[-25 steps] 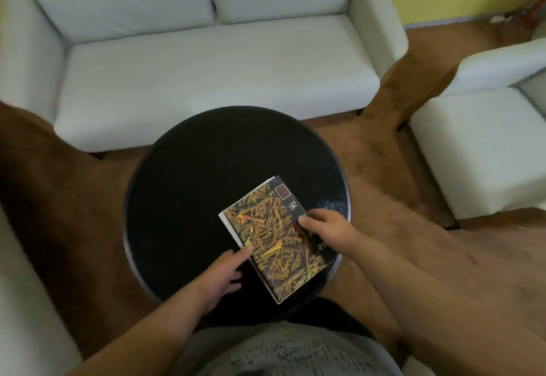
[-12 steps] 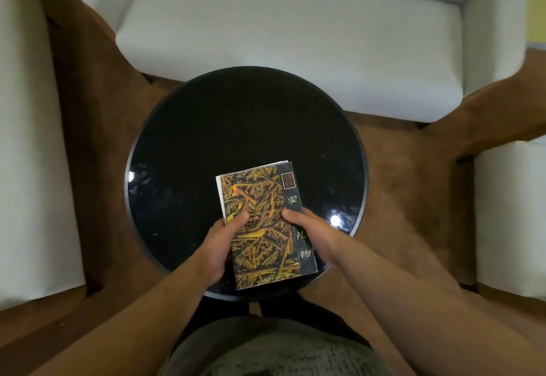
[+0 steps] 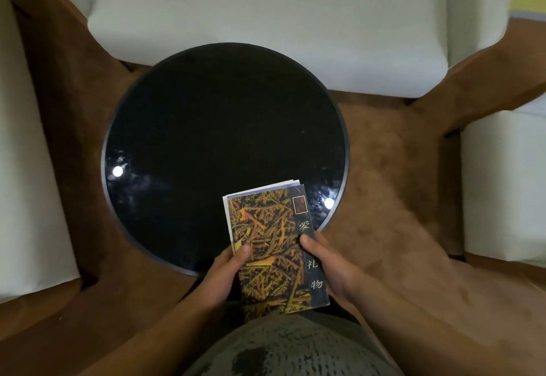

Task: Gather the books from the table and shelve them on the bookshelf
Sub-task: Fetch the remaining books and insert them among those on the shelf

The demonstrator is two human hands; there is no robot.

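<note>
A paperback book (image 3: 270,228) with a dark cover of orange and yellow strands and pale characters down its right side is held cover-up over the near edge of the round black glossy table (image 3: 206,127). My left hand (image 3: 224,278) grips its left edge, thumb on the cover. My right hand (image 3: 328,266) grips its right edge, thumb on the cover too. The book's near end hangs past the table rim, above my lap. No bookshelf is in view.
A white sofa (image 3: 266,18) stands behind the table. A white armchair (image 3: 26,168) sits to the left and another white seat (image 3: 505,183) to the right. Brown carpet (image 3: 393,174) surrounds the table.
Both hands have closed on the book and drawn it off the table toward my body. The view has tilted down and shifted, so the table sits further left.
</note>
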